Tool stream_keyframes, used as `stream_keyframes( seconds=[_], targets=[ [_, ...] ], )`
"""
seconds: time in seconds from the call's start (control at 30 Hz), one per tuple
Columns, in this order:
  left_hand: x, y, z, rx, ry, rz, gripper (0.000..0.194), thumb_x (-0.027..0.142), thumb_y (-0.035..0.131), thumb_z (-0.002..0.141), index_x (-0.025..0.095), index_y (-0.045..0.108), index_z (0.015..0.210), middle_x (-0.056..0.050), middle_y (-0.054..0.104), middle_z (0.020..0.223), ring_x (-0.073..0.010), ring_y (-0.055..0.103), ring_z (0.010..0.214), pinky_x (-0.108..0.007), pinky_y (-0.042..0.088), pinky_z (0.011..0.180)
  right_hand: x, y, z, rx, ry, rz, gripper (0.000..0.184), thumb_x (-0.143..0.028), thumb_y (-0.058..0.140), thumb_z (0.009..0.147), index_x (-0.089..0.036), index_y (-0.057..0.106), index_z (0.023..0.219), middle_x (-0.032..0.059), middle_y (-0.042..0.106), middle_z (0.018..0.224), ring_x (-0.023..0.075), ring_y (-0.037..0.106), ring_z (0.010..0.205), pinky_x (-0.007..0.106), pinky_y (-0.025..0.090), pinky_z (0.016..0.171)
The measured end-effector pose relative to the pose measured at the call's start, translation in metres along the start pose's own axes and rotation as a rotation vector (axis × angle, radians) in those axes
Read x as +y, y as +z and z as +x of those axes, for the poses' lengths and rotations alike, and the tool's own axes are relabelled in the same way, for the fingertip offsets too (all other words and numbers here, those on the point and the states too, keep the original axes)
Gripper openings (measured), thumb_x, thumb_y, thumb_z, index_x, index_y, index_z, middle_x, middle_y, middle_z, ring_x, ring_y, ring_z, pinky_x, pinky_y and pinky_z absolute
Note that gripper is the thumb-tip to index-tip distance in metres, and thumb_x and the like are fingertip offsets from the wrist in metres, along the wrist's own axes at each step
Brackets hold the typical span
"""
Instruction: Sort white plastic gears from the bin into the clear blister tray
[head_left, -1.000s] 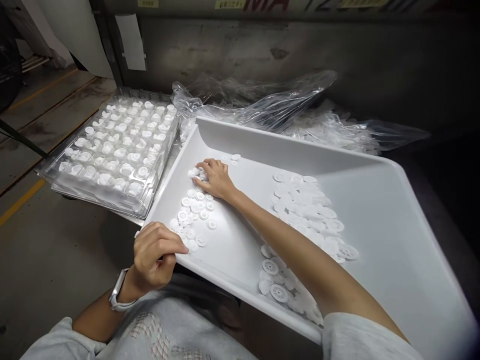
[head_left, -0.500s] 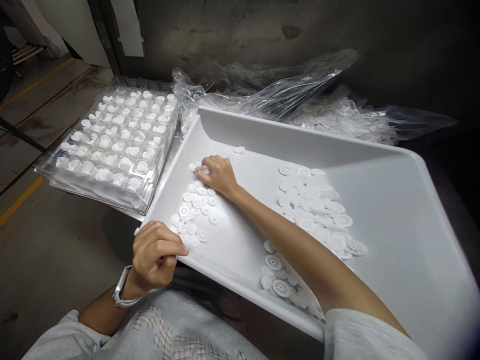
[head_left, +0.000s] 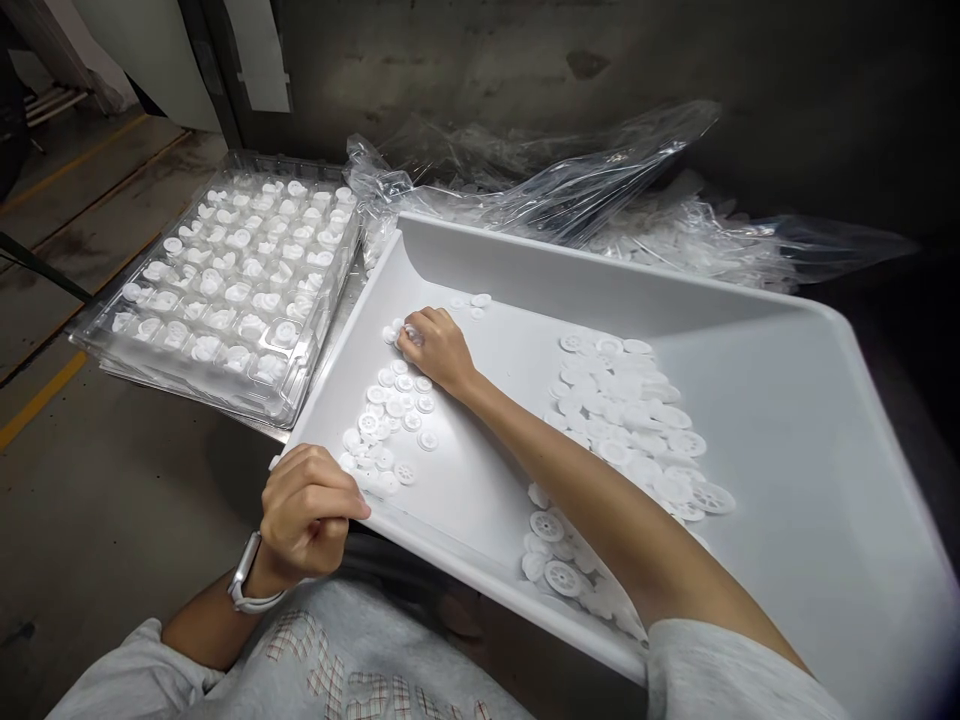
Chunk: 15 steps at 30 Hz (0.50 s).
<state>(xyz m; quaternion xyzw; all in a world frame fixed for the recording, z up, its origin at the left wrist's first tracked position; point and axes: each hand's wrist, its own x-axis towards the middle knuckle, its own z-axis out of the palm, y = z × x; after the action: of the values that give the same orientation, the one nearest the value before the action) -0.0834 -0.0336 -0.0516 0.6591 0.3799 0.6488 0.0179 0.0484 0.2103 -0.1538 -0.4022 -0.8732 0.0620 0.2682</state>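
Observation:
My right hand (head_left: 439, 350) reaches into the white tray (head_left: 600, 258), fingers curled down around small white plastic gears (head_left: 410, 333) at its left side. How many it holds is hidden by the fingers. Just below it, a loose group of the same gears (head_left: 394, 405) lies on the tray floor. My left hand (head_left: 311, 505), with a watch on the wrist, is closed over the tray's near left corner. Its fingertips are mostly hidden. A larger heap of white gears (head_left: 619, 400) spreads across the middle of the tray, partly behind my right forearm.
Left of the tray stands a stack of clear compartment trays (head_left: 300, 375), its top one filled with white parts (head_left: 251, 268). Behind the tray lie clear plastic bags (head_left: 600, 185) with more white pieces. A few gears (head_left: 480, 300) rest near the tray's back wall.
My right hand stays at the same gears, its fingers shifting slightly. My left hand has moved a little left and down along the tray corner.

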Motion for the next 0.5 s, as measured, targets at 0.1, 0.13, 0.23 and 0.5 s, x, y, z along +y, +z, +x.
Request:
stream_keyframes(
  seconds=[0.1, 0.13, 0.23, 0.5],
  targets=[
    [-0.0019, 0.0003, -0.0031, 0.068, 0.011, -0.012, 0.015, 0.013, 0.048, 0.088, 0.016, 0.056, 0.075, 0.003, 0.054, 0.061, -0.0069, 0.047, 0.053, -0.024, 0.041, 0.053, 0.0021, 0.0018, 0.002, 0.013, 0.006, 0.023, 0.032, -0.039, 0.056, 0.094, -0.016, 0.059, 0.117, 0.008, 0.061, 0.117, 0.0172, 0.061, 0.101, 0.038, 0.055, 0.088],
    [-0.0025, 0.0003, -0.0041, 0.084, 0.012, -0.014, 0.017, 0.015, 0.048, 0.089, 0.016, 0.055, 0.074, 0.003, 0.053, 0.06, -0.0068, 0.046, 0.052, -0.024, 0.041, 0.053, 0.0028, 0.0022, 0.0028, 0.018, 0.01, 0.03, 0.032, -0.039, 0.056, 0.094, -0.016, 0.059, 0.117, 0.008, 0.061, 0.116, 0.0171, 0.061, 0.1, 0.038, 0.055, 0.087],
    [-0.0036, -0.0002, -0.0063, 0.113, 0.015, -0.019, 0.019, 0.021, 0.048, 0.092, 0.017, 0.054, 0.074, 0.004, 0.051, 0.059, -0.0067, 0.045, 0.05, -0.024, 0.04, 0.052, 0.0043, 0.0027, 0.0046, 0.023, 0.028, 0.044, 0.032, -0.039, 0.056, 0.094, -0.016, 0.059, 0.117, 0.008, 0.061, 0.117, 0.0171, 0.061, 0.1, 0.038, 0.055, 0.087],
    [-0.0053, -0.0005, -0.0091, 0.143, 0.015, -0.013, 0.019, 0.023, 0.05, 0.091, 0.019, 0.055, 0.073, 0.004, 0.05, 0.058, -0.0068, 0.044, 0.048, -0.025, 0.04, 0.052, -0.0011, 0.0008, 0.003, -0.016, 0.037, 0.085, 0.032, -0.039, 0.055, 0.094, -0.017, 0.059, 0.117, 0.0084, 0.06, 0.119, 0.0176, 0.06, 0.103, 0.039, 0.054, 0.089]
  ],
)
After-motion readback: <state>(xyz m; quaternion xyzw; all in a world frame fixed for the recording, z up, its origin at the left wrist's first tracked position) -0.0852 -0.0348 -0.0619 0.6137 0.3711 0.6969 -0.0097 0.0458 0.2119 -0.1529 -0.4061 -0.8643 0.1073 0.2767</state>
